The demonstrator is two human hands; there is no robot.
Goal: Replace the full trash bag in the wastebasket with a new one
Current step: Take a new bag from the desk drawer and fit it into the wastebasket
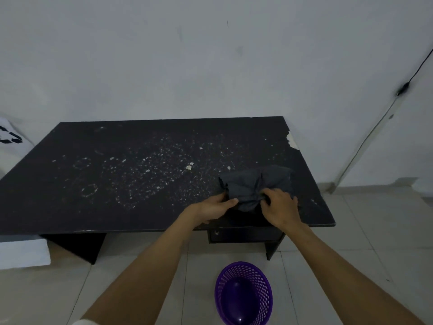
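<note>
Currently, both hands work on one item at the near right part of the black rectangular table (117, 160), whose top is speckled with white flecks and ring marks.

1. Trash bag. The dark grey crumpled plastic trash bag (253, 181) lies on the table top at about 4 o'clock from the table centre, close to the near edge. It is bunched into folds and not spread out.

2. Left hand. The left hand (215, 206) sits at the 8 o'clock side of the trash bag. Thumb and fingers are closed in a pinch on the bag's near left edge.

3. Right hand. The right hand (280, 207) sits at the 4 o'clock side of the trash bag. Its fingers are curled into the folds and grip the material.

4. Wastebasket. The purple perforated round plastic wastebasket (264, 285) stands upright on the pale tiled floor (351, 231), at 6 o'clock from the trash bag, between the two forearms and well apart from the bag. No liner is fitted; its bare purple bottom shows.

5. Surroundings. A black cable (375, 127) runs diagonally down the grey wall (164, 55) at 3 o'clock. A drawer unit (243, 234) hangs beneath the table, under the hands.
</note>
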